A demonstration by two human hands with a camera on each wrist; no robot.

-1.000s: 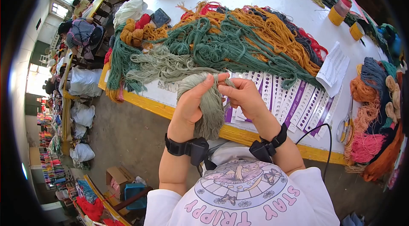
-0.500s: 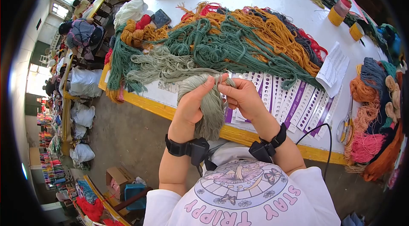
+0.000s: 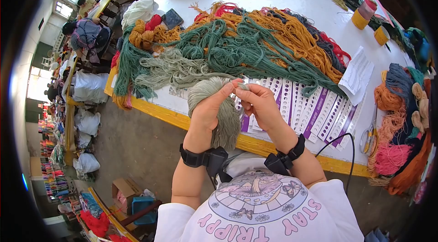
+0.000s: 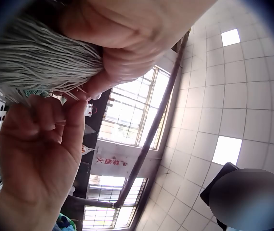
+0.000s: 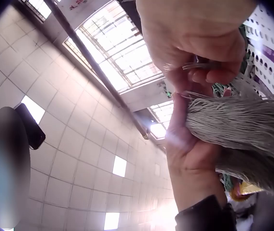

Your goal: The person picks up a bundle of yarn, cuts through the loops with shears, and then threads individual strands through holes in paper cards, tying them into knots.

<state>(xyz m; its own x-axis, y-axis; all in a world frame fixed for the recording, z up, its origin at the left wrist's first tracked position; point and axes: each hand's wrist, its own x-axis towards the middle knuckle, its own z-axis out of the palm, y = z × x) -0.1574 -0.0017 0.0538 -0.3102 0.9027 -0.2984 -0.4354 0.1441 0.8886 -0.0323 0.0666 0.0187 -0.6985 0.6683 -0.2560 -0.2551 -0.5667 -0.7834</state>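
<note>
A thick hank of pale grey-green yarn hangs over the left hand, whose fingers and thumb curl round its upper part. Beside it, the right hand pinches a small strand of the same yarn between thumb and fingers, the fingertips of both hands almost meeting. In the left wrist view the yarn spreads in loose strands from the left hand, with the right hand below. The right wrist view has strands between the right hand's fingertips, and the left hand round the hank.
Green yarn, orange yarn and more grey-green yarn lie across the white table. Punched cards lie near its yellow edge. Scissors, a paper sheet and a multicoloured yarn pile are at the right.
Both hands and the hank have shifted very slightly, and the right fingers have changed their pinch on the strand. The left hand keeps its hold on the hank.
</note>
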